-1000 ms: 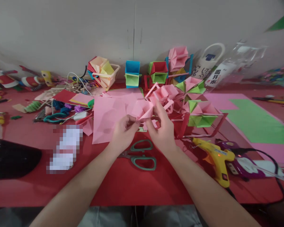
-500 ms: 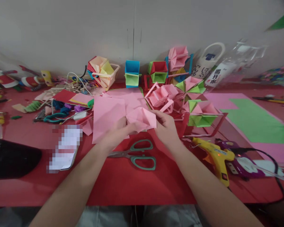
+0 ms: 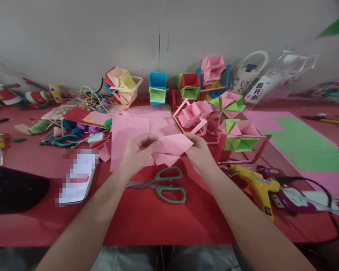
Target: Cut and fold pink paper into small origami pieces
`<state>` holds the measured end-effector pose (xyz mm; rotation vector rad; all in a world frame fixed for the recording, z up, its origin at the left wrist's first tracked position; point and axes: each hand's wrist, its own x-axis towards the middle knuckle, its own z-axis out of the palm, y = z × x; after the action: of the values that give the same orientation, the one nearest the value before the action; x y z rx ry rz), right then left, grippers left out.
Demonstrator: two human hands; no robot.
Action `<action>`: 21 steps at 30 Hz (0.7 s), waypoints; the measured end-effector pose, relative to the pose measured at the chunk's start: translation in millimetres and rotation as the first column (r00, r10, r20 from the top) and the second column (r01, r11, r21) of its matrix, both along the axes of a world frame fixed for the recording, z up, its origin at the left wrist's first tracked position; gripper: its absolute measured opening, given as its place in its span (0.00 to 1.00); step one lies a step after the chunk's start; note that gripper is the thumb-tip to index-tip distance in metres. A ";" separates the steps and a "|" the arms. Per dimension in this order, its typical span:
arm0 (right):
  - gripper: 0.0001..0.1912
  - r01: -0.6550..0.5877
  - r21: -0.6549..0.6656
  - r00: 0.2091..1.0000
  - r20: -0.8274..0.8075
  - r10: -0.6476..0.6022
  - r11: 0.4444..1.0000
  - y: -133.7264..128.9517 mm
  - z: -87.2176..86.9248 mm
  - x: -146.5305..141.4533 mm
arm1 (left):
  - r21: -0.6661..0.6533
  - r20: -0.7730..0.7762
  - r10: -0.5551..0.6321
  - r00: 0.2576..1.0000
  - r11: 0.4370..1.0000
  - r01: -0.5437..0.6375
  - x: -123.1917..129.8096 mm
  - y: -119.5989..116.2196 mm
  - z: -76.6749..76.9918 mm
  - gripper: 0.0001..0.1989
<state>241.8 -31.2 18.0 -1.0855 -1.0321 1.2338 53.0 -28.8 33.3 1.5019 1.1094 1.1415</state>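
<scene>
A folded piece of pink paper (image 3: pixel 173 145) is held up between my two hands over the middle of the table. My left hand (image 3: pixel 138 152) pinches its left side between thumb and fingers. At its right edge, my right hand (image 3: pixel 198 150) grips it, with some fingertips hidden behind the paper. Just below the folded paper lies a pair of scissors (image 3: pixel 171 188) with green handles, blades to the left. Flat pink sheets (image 3: pixel 128 130) rest under and behind my left hand.
Folded paper boxes on frames, one of them blue and green (image 3: pixel 157 94), stand along the wall. At right are a yellow glue gun (image 3: pixel 257 182), a purple device (image 3: pixel 285 192) and green paper (image 3: pixel 310 143). A phone (image 3: pixel 79 178) and a black object (image 3: pixel 17 190) lie at left.
The folded pink paper has been turned and now lies flatter, with a point toward the right. My left hand has shifted its hold slightly; my right hand stays at the right edge.
</scene>
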 end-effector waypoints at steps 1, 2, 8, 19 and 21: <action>0.08 0.009 -0.018 1.000 -0.028 -0.009 1.000 1.1 0.2 0.2 | 0.018 -0.005 0.043 0.999 0.999 -0.043 -1.1 1.2 -1.8 0.06; 0.09 0.006 -0.021 0.998 -0.060 -0.007 1.000 2.2 0.5 0.4 | 0.027 -0.006 0.084 0.996 0.996 -0.083 -2.3 2.5 -3.7 0.06; 0.16 -0.072 0.153 0.992 0.114 0.055 0.986 -1.4 2.8 0.7 | 0.022 -0.007 0.125 0.992 0.992 -0.125 -3.9 3.3 -5.8 0.06; 0.12 -0.178 0.119 0.979 0.118 0.164 0.977 -11.6 5.7 -7.7 | 0.003 -0.017 -0.068 0.998 0.998 0.068 4.6 -2.3 -1.7 0.08; 0.11 -0.174 0.122 0.979 0.128 0.158 0.977 -11.0 5.5 -6.9 | 0.060 -0.061 -0.062 0.996 0.996 0.066 3.9 -2.9 -1.2 0.09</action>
<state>234.9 -42.2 23.5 -0.9935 -1.2988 1.2261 56.9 -31.6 32.1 1.6168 1.0662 1.1031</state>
